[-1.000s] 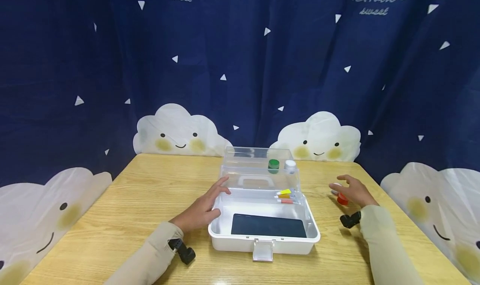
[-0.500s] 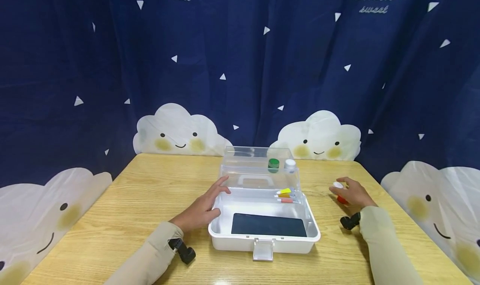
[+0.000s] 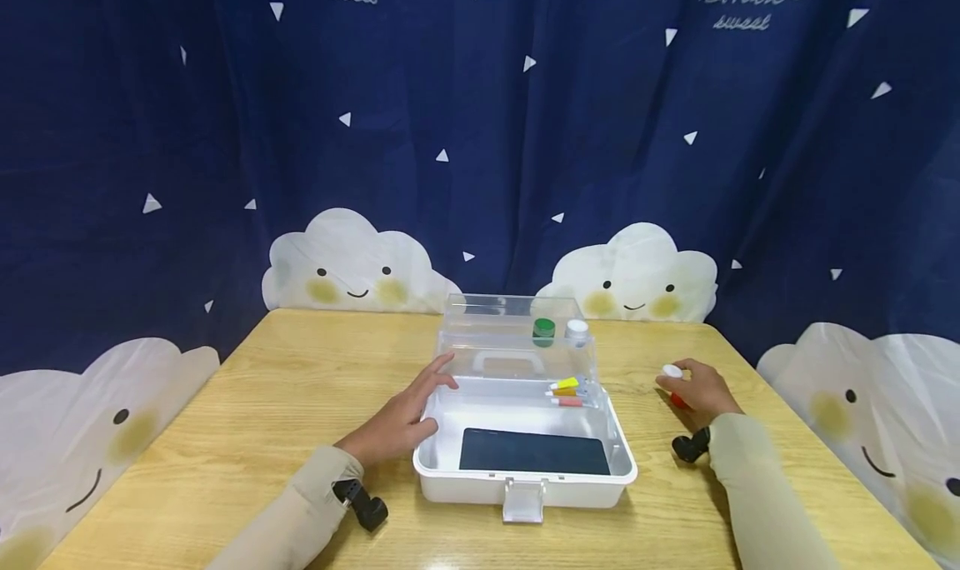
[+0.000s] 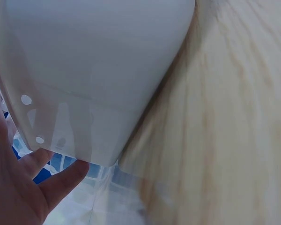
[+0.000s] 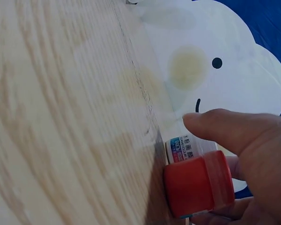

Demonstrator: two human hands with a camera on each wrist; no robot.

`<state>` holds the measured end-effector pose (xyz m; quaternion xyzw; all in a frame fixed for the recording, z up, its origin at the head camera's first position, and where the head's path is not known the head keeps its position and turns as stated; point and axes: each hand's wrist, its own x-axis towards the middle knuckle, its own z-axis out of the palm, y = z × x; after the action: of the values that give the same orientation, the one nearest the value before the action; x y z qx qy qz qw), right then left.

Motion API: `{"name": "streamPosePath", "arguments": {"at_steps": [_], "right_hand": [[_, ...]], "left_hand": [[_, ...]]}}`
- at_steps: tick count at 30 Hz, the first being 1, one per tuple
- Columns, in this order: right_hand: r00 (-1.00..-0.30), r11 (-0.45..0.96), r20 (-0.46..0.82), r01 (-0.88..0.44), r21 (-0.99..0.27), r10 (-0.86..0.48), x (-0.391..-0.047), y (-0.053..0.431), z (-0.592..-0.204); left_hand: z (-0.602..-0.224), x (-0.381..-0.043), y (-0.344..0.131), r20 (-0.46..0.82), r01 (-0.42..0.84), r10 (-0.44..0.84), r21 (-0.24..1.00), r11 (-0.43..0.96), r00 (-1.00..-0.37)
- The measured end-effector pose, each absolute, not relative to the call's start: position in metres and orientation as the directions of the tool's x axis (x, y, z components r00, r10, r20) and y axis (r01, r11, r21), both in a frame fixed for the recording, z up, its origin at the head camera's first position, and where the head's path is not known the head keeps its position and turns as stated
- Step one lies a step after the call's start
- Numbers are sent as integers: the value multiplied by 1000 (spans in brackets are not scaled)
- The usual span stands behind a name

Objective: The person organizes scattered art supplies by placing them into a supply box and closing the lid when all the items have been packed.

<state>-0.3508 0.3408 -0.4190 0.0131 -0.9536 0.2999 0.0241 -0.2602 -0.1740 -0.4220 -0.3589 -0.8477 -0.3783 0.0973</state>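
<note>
A white storage box (image 3: 517, 491) with its clear lid (image 3: 465, 357) swung back stands at the middle of the table. My left hand (image 3: 401, 420) rests along its left rim, fingers loosely extended; the left wrist view shows fingertips touching the box edge (image 4: 75, 157). To the right, my right hand (image 3: 705, 389) holds a white-lidded paint jar (image 3: 672, 372) between thumb and fingers. Right beside that jar is a red paint jar (image 5: 187, 187), mostly covered by the hand in the head view. The white-lidded jar's printed label (image 5: 180, 149) shows behind the red one.
In the box lie a dark flat rectangular thing (image 3: 534, 452) and several small paint tubes (image 3: 567, 392), seen near the lid hinge. A green-lidded jar (image 3: 543, 330) and another white-lidded jar (image 3: 577, 332) stand behind the clear lid. A blue curtain (image 3: 480, 137) hangs beyond the table.
My right hand has come down around the white-lidded jar, its thumb and fingers drawing in on it. My left hand stays at the box rim.
</note>
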Motion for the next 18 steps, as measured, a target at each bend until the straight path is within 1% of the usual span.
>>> {"name": "streamPosePath", "arguments": {"at_steps": [3,10,18], "right_hand": [[-999,819,50,-24,-574,6,-350,340,-420],[-995,835,96,-56,-548,-4,-350,339,-418],[-997,829,75,-18,-560,29,-347,335,-418]], "left_hand": [[-422,-259,-174,425,674,537,582,455,-729],[-421,-260,-175,430,674,530,578,461,-731],[-421,-259,-174,423,670,535,593,448,-732]]}}
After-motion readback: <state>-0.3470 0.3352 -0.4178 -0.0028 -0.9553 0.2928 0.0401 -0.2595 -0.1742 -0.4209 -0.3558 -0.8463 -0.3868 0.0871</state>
